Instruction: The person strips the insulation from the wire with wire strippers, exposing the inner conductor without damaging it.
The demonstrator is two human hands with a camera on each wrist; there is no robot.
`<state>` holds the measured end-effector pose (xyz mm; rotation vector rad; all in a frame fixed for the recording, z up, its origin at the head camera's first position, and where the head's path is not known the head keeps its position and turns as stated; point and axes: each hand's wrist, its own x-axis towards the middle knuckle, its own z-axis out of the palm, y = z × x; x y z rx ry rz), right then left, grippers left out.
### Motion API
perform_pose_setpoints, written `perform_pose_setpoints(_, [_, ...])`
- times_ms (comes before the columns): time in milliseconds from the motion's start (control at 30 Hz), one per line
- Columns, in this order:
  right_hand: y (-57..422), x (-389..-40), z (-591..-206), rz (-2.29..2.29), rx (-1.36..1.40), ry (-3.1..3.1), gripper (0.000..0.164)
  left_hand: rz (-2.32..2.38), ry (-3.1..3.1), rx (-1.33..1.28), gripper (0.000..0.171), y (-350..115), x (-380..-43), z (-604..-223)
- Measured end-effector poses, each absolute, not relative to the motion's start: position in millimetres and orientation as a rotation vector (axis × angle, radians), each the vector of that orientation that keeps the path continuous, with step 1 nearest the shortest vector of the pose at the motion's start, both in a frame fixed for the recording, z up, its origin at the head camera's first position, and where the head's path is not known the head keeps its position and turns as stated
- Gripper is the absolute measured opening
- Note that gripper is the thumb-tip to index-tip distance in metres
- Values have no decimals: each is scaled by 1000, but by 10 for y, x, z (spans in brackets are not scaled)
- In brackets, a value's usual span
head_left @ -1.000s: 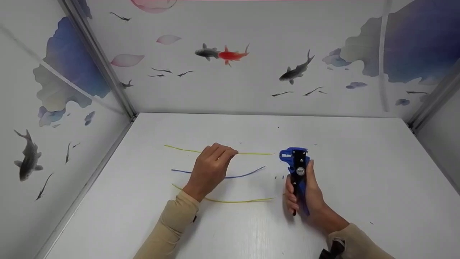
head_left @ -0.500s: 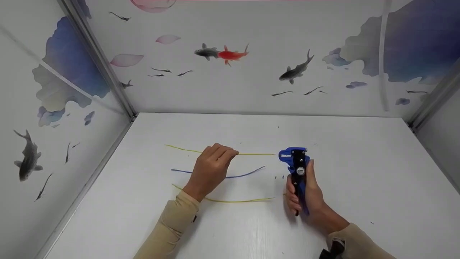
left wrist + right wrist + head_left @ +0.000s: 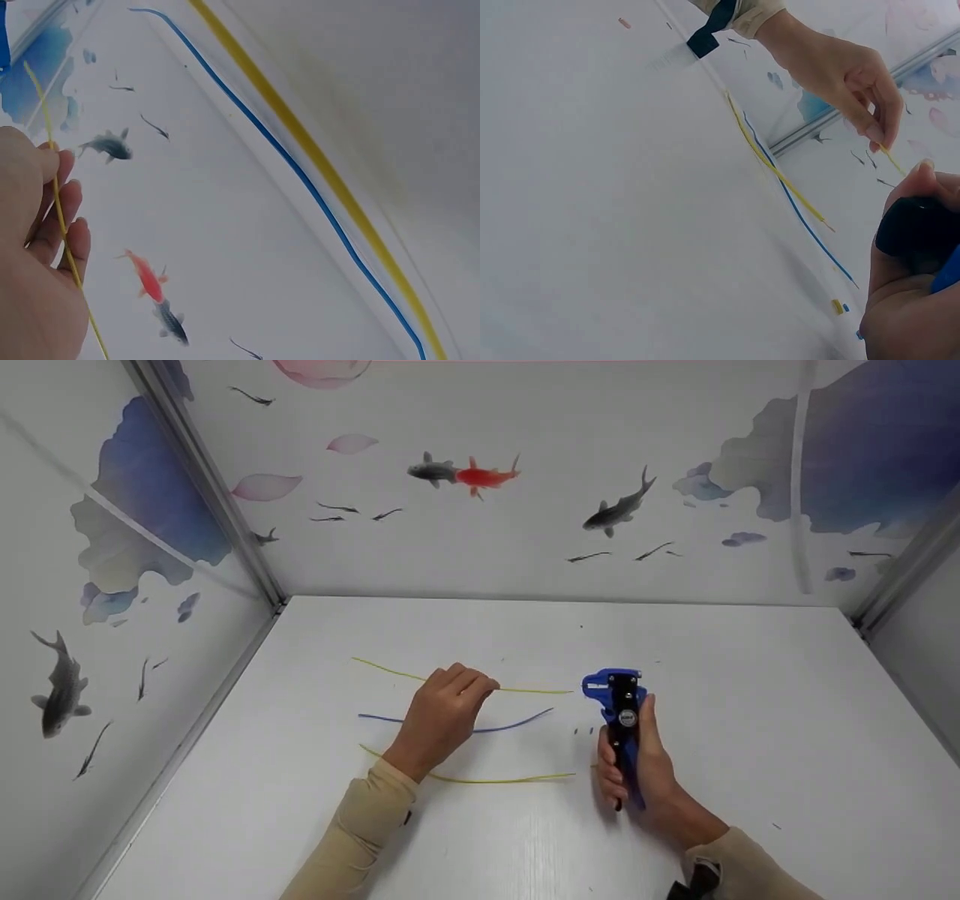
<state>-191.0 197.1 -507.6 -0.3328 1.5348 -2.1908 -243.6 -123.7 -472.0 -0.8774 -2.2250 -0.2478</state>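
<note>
My left hand (image 3: pixel 439 720) pinches a thin yellow wire (image 3: pixel 534 691) between thumb and fingertips, raised over the table. That wire's right end stops just short of the head of a blue and black wire stripper (image 3: pixel 624 697). My right hand (image 3: pixel 656 772) grips the stripper's handles, head pointing away from me. Beneath the left forearm and hand lie a blue wire (image 3: pixel 510 727) and another yellow wire (image 3: pixel 487 781). In the right wrist view, both lying wires, yellow (image 3: pixel 799 196) and blue (image 3: pixel 810 229), end in bare copper. The stripper's head is out of that view.
Small insulation scraps (image 3: pixel 583 731) lie left of the right hand, and a yellow scrap (image 3: pixel 838 306) shows in the right wrist view. More bits dot the white table (image 3: pixel 750 697). Printed walls (image 3: pixel 525 555) close off the back and sides.
The held yellow wire has tilted: its right end has dropped toward me and its left end has risen and shifted right. The stripper's handles moved slightly; the lying wires stayed put.
</note>
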Motion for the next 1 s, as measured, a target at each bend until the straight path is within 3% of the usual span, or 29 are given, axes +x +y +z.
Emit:
perform_pose_setpoints(433, [1940,-1919,-5096,-2214,-368,1429,92,-281,-2383,-889,34,-1268,-2427,-4770])
perform_pose_setpoints(1000, [1928,-1960,-5140,-2223,-441,1334,94,-428,-2470,-889,46,-1314,-2430,-4790])
